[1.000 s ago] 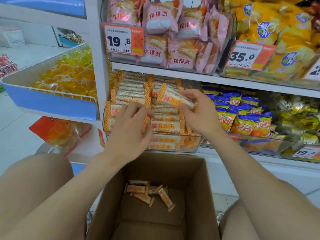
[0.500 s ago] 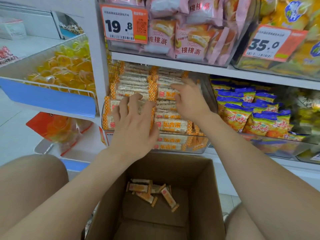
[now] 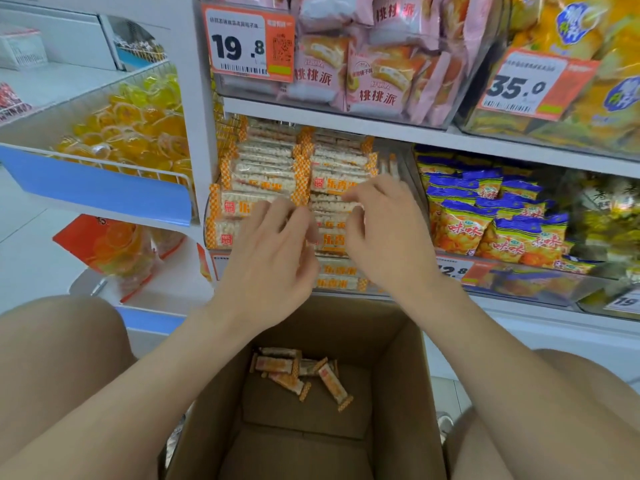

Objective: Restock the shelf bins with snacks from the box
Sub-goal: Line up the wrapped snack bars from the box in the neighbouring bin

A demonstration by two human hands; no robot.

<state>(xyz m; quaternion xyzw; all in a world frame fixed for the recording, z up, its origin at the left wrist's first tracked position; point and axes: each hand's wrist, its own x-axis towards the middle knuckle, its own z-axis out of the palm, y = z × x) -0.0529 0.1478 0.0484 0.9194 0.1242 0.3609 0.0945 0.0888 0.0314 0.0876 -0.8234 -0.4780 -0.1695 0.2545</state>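
Head view: left hand (image 3: pixel 273 254) and right hand (image 3: pixel 388 233) lie bent-fingered on the rice bars (image 3: pixel 263 174) in the shelf bin (image 3: pixel 406 168); pinching or pressing, I cannot tell. Seemingly squaring the stack; next comes reaching into the box (image 3: pixel 408 375) for the loose bars (image 3: pixel 298 372).

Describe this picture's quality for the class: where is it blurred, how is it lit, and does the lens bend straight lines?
Head view: fingertips of the left hand and right hand smear with motion, hiding their grip; the price tag reads sharp; light is soft and even, dimmer inside the box; the shelf edge slants and bows slightly, a wide-angle effect.
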